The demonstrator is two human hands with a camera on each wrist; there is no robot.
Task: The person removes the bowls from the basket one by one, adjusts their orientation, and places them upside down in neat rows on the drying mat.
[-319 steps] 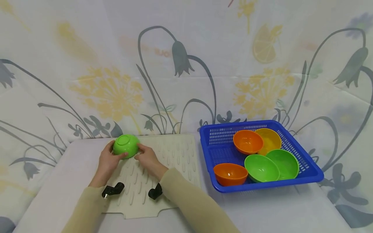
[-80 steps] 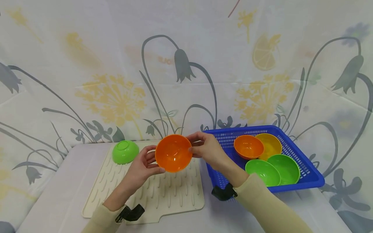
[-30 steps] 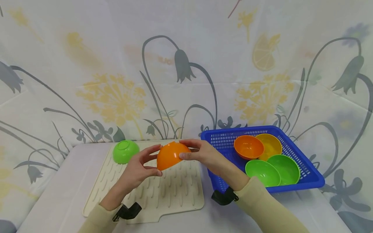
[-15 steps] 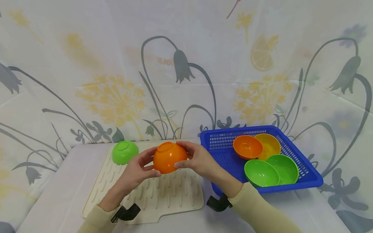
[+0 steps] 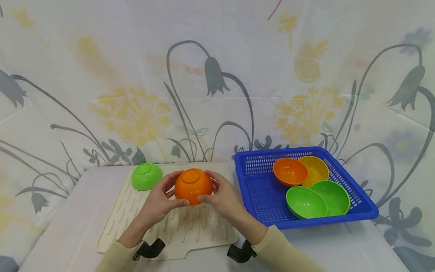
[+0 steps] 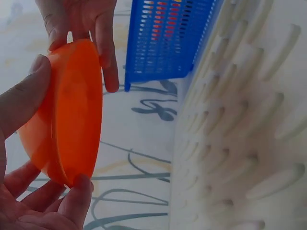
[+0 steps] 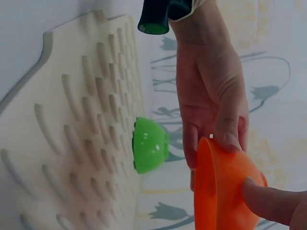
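Observation:
An orange bowl (image 5: 193, 187), its base turned up, is held between both hands above the cream ridged drying mat (image 5: 210, 223). My left hand (image 5: 158, 200) grips its left side, thumb at the near rim and fingers behind. On the opposite side my right hand (image 5: 224, 196) pinches the bowl with thumb in front and fingers at the back. In the left wrist view the orange bowl (image 6: 72, 115) is clear of the mat. A green bowl (image 5: 147, 176) sits upside down on the mat's far left corner; the right wrist view shows this green bowl (image 7: 149, 146) too.
To the right stands a blue basket (image 5: 261, 223). Inside are another orange bowl (image 5: 290, 172), a yellow bowl (image 5: 317, 170), and two green bowls, one (image 5: 304, 202) overlapping the other (image 5: 336, 196). A floral cloth (image 5: 217, 75) hangs behind.
The green bowl has been let go on the mat. An orange bowl has left the basket's near left corner, been turned from opening-facing to base-up, and shifted slightly left.

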